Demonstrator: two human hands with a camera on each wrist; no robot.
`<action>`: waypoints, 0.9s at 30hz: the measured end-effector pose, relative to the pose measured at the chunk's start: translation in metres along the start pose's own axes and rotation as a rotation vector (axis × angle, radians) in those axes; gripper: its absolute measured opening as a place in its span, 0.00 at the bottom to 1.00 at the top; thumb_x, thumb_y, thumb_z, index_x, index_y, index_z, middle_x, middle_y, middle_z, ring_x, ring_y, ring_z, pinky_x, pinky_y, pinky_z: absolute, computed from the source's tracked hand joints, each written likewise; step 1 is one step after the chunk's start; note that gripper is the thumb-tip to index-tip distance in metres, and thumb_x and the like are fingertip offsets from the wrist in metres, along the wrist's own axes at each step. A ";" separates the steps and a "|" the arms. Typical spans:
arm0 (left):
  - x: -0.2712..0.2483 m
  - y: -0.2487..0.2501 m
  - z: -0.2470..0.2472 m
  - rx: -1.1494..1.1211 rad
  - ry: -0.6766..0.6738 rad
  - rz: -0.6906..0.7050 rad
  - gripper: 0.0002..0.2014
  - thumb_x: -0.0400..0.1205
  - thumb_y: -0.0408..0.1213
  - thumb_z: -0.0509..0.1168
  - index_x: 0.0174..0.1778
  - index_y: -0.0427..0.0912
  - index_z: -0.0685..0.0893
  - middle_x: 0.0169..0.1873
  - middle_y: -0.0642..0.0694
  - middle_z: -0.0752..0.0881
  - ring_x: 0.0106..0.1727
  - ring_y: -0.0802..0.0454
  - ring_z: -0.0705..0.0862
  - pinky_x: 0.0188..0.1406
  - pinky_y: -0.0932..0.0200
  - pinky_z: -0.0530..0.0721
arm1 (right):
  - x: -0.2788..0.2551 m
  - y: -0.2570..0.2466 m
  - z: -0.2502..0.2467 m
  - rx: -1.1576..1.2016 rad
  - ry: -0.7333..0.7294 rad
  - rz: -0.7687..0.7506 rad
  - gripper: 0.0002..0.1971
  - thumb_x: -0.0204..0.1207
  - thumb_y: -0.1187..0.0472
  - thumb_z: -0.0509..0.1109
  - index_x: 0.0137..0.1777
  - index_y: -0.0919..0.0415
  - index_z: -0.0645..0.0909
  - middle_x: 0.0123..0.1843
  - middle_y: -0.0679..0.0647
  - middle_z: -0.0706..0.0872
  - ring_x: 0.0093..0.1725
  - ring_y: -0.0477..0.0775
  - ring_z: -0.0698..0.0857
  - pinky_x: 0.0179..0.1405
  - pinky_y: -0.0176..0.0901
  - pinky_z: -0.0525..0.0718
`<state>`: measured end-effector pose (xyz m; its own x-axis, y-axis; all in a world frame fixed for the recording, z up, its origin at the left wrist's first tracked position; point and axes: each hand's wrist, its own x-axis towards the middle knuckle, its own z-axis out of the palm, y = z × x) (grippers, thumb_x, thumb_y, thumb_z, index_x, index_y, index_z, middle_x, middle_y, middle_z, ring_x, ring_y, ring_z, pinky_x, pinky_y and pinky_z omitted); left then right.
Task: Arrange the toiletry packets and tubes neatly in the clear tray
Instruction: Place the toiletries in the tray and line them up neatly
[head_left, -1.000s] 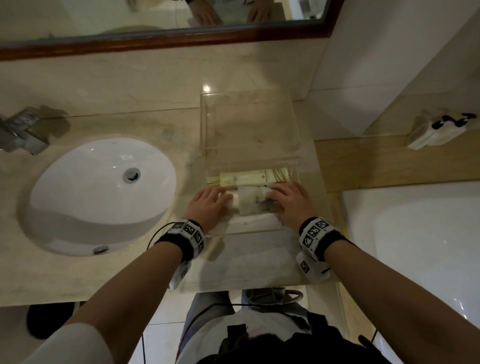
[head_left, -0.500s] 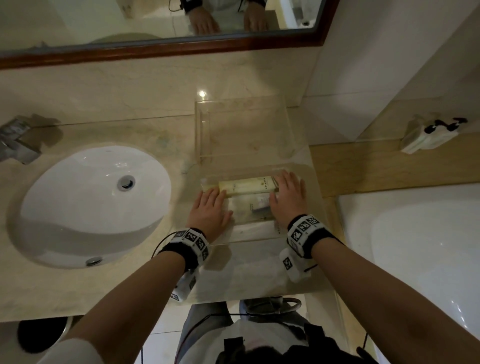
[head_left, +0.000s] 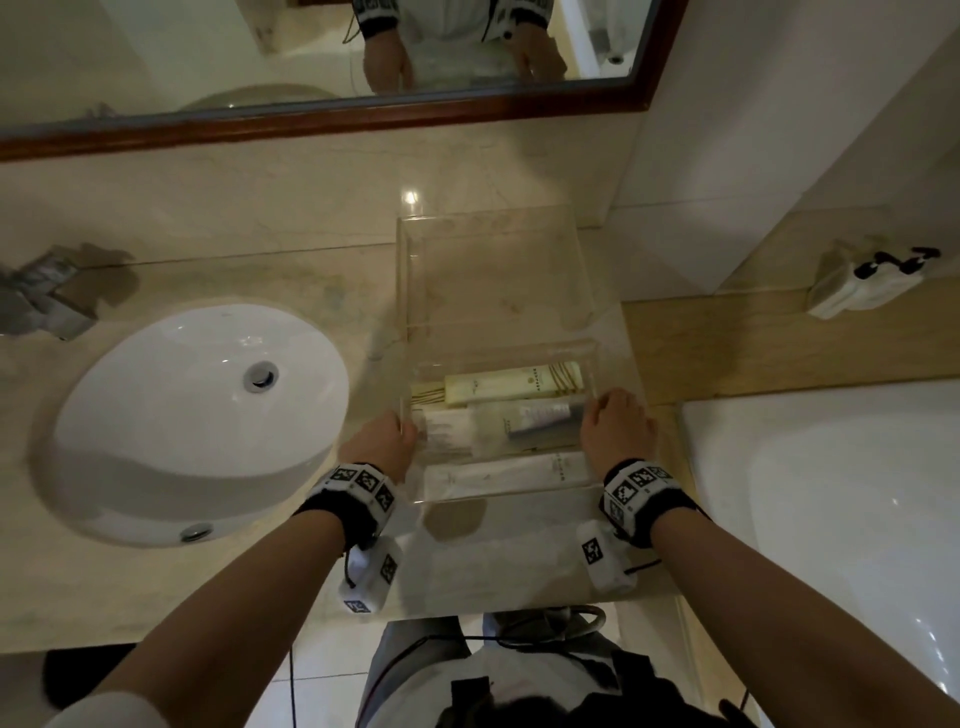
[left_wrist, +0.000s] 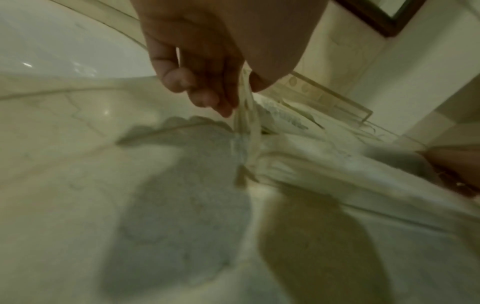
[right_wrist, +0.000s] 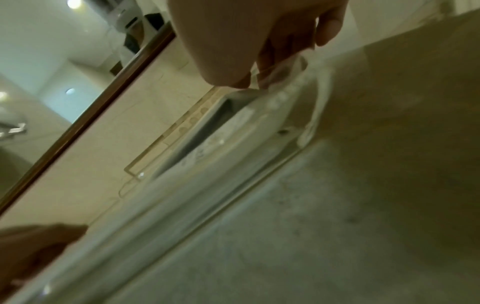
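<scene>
The clear tray (head_left: 506, 498) sits on the marble counter, right of the sink. Inside lie a cream tube (head_left: 511, 383) at the back, a white packet (head_left: 449, 428) and a small grey-capped tube (head_left: 543, 418) in the middle, and a long white packet (head_left: 506, 474) at the front, all lying crosswise. My left hand (head_left: 387, 439) pinches the tray's left wall (left_wrist: 244, 107), thumb inside and fingers outside. My right hand (head_left: 615, 428) pinches the right wall (right_wrist: 280, 76) the same way.
A second clear box (head_left: 493, 275) stands directly behind the tray, against the back wall. The white sink (head_left: 197, 415) is on the left, its tap (head_left: 47, 301) beyond it. A bathtub (head_left: 831, 519) lies to the right, past the counter edge.
Both hands have left the packets inside the tray and moved outward to its side walls, which they now pinch. The packets and tubes lie uncovered.
</scene>
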<state>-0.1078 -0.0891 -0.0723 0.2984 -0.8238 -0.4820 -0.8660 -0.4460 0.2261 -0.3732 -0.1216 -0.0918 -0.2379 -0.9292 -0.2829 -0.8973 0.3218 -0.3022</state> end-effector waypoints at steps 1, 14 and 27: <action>0.000 -0.001 0.000 0.057 -0.026 0.017 0.18 0.86 0.47 0.48 0.48 0.38 0.78 0.50 0.35 0.86 0.41 0.42 0.79 0.45 0.53 0.77 | 0.000 0.001 0.000 -0.032 -0.020 -0.031 0.17 0.83 0.55 0.52 0.60 0.65 0.75 0.59 0.62 0.83 0.58 0.63 0.82 0.61 0.55 0.73; 0.003 0.005 -0.008 0.114 0.019 0.084 0.13 0.85 0.44 0.49 0.41 0.41 0.72 0.33 0.45 0.78 0.36 0.44 0.77 0.36 0.56 0.73 | 0.011 -0.002 -0.014 0.017 -0.070 -0.142 0.12 0.83 0.60 0.54 0.57 0.67 0.73 0.57 0.63 0.82 0.53 0.65 0.83 0.55 0.53 0.75; 0.040 0.013 -0.025 0.122 0.024 0.070 0.13 0.85 0.44 0.49 0.41 0.41 0.72 0.37 0.42 0.78 0.39 0.44 0.77 0.43 0.52 0.77 | 0.047 -0.027 -0.018 0.094 -0.104 -0.137 0.15 0.83 0.60 0.54 0.63 0.68 0.72 0.60 0.66 0.81 0.56 0.68 0.82 0.58 0.58 0.80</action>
<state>-0.0968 -0.1365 -0.0676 0.2440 -0.8603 -0.4476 -0.9270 -0.3425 0.1529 -0.3670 -0.1772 -0.0805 -0.0717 -0.9432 -0.3243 -0.8788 0.2136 -0.4268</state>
